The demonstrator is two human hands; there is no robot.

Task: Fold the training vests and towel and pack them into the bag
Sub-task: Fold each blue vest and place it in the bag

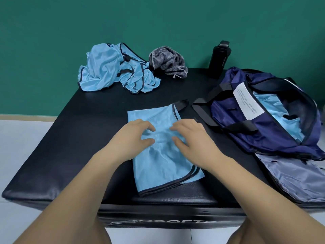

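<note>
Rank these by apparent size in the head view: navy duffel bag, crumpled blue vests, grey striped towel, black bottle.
1. Navy fabric duffel bag, nearest the camera.
2. Crumpled light-blue vests.
3. Bunched grey striped towel.
4. Black cylindrical bottle.

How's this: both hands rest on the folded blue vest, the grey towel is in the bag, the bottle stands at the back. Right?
No: the head view shows the grey towel crumpled on the mat at the back, not in the bag. The left hand and right hand rest on the folded blue vest; the bottle stands at the back.
</note>
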